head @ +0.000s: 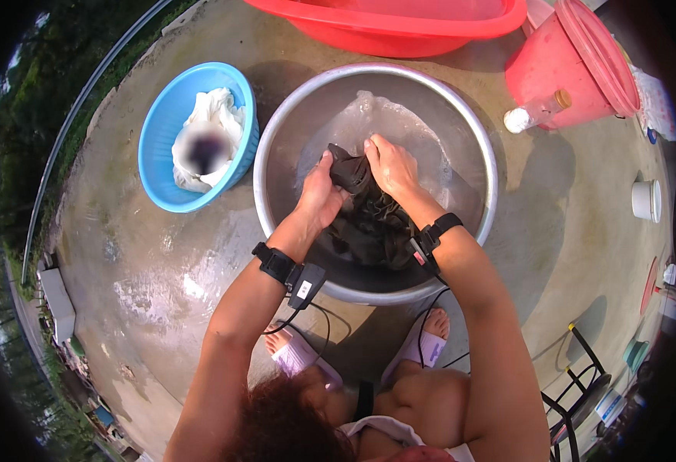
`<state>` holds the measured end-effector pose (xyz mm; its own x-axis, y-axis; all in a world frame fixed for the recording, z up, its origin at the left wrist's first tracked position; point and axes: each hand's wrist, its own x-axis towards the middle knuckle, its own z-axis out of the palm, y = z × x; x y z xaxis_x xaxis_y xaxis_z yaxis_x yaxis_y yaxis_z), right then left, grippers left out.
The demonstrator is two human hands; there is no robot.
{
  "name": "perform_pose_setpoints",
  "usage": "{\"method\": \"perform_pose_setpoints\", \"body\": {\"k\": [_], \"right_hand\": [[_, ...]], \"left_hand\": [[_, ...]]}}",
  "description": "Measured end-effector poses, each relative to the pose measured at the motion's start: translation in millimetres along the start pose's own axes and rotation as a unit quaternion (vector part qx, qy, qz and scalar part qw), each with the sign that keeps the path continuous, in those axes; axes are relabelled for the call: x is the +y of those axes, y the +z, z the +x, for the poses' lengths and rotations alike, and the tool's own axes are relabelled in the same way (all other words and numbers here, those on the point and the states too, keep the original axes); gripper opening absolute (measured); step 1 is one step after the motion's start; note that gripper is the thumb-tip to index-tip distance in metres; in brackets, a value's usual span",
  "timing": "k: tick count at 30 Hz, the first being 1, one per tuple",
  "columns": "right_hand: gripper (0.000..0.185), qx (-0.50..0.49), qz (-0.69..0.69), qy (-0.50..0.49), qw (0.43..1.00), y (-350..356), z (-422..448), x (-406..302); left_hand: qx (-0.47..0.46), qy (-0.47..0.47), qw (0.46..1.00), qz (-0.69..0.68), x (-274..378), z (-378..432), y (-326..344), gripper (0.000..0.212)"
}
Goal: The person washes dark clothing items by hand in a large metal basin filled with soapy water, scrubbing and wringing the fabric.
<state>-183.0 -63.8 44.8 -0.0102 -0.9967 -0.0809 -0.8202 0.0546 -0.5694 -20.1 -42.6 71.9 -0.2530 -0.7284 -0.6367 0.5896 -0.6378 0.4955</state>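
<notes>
A wide metal basin [375,299] stands on the ground before me, with soapy water [407,118] inside. Dark wet cloth [372,231] lies in its near half, and part of that cloth is raised between my hands. My left hand [321,187] grips the raised part from the left, thumb on top. On the other side, my right hand [392,164] pinches the same cloth between thumb and fingers. Whether the raised part is a separate garment I cannot tell.
Left of the basin is a blue plastic basket [156,144] holding white cloth [213,112]. A red tub [395,32] stands beyond. At right are a lidded red bucket [557,69], a corked bottle [537,112], a white container [646,201] and a black metal-framed chair [574,387].
</notes>
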Motion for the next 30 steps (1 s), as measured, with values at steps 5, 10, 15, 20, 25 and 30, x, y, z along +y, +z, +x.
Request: {"method": "perform_pose_setpoints", "body": {"k": [5,10,15,20,25,30], "right_hand": [[0.062,0.029,-0.007,0.25,0.968,-14.1,9.1,60.6],[0.064,-0.101,0.172,0.197,0.96,25.5,-22.4,43.6],[0.058,-0.115,0.383,0.073,0.914,3.5,-50.5,-32.4],[0.049,-0.042,0.339,-0.089,0.936,-11.9,-86.8,-95.5],[0.034,0.013,0.103,-0.078,0.992,-16.4,-51.5,-55.7],[0.038,-0.057,0.06,0.037,0.996,-24.4,-40.6,-47.5]], "left_hand": [[0.019,-0.018,0.998,0.054,15.4,-3.2,-23.8,0.072],[-0.064,-0.251,0.966,0.024,-39.2,3.1,-33.9,0.075],[-0.136,-0.228,0.964,0.002,-34.1,-11.0,-29.0,0.082],[-0.261,-0.13,0.944,-0.152,-57.2,14.7,-89.9,0.041],[0.006,-0.152,0.988,0.026,-45.1,-29.2,-4.4,0.039],[-0.019,-0.139,0.984,0.109,-29.6,-37.6,2.9,0.039]]}}
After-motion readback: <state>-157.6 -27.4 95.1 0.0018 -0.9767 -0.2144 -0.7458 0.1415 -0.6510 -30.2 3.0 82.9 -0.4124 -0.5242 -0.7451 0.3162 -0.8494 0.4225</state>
